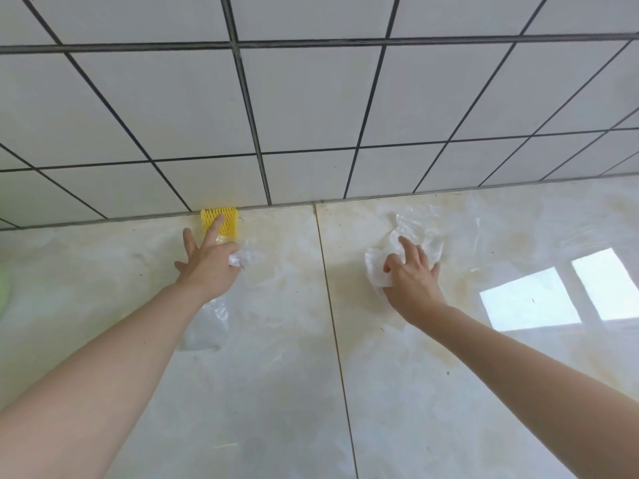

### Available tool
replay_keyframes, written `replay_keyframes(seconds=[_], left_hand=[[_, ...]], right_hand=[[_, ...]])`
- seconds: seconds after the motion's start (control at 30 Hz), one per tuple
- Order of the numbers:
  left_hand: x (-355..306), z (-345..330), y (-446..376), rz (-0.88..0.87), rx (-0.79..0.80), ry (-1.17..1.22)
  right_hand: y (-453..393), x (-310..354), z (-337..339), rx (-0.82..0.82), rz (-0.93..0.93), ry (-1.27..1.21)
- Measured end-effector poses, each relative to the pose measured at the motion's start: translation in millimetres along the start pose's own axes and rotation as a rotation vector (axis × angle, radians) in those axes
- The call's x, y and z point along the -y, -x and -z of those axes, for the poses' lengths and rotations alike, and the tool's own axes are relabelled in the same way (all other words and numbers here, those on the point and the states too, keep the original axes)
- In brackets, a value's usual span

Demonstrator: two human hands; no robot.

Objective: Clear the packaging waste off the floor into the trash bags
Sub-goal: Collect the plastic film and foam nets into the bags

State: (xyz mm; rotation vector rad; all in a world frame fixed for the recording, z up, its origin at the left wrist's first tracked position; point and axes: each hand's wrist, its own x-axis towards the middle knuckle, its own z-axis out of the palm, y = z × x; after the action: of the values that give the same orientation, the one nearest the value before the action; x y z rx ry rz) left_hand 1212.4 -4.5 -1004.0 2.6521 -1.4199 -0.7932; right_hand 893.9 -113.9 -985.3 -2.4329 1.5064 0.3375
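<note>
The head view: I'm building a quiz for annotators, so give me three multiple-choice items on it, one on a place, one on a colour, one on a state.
1. Where does the foam net lie?
A. at the foot of the wall
B. in the middle of the floor
C. in a trash bag

2. What colour is the foam net?
A. red
B. yellow
C. blue

3. What is the right hand doing?
A. hanging idle in the air
B. resting flat on bare floor
C. gripping plastic wrap

Key: 1 A, the net sits where the floor meets the tiled wall. 2 B, it is bright yellow. 3 C, the fingers curl round crumpled plastic wrap on the floor. The left hand reaches a finger onto the net with a wad of plastic held at its thumb side.
</note>
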Motion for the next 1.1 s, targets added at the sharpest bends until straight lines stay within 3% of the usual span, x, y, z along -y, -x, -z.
replay_keyframes(seconds=[0.13, 0.33, 0.47, 0.67, 0.93, 1.1], left_hand=[[-1, 2, -9, -0.010, 0.105, -0.040], [-8, 1, -8, -0.115, -0.206, -0.178], [-12, -5, 0, -0.118, -0.250, -0.112], [-7, 0, 19, -0.099, -0.205, 0.132], [14, 48, 52, -0.016, -0.275, 0.395], [38, 112, 76, 0.049, -0.378, 0.527]], right_hand=[[-10, -10, 2, 0.026, -0.107, -0.098], [-16, -25, 2, -0.035, -0.036, 0.032], [-19, -24, 2, -0.020, 0.006, 0.052], [-12, 10, -2, 0.034, 0.091, -0.244], [-10, 118, 23, -0.033, 0.085, -0.699], [16, 187, 60, 0.211, 0.040, -1.021]])
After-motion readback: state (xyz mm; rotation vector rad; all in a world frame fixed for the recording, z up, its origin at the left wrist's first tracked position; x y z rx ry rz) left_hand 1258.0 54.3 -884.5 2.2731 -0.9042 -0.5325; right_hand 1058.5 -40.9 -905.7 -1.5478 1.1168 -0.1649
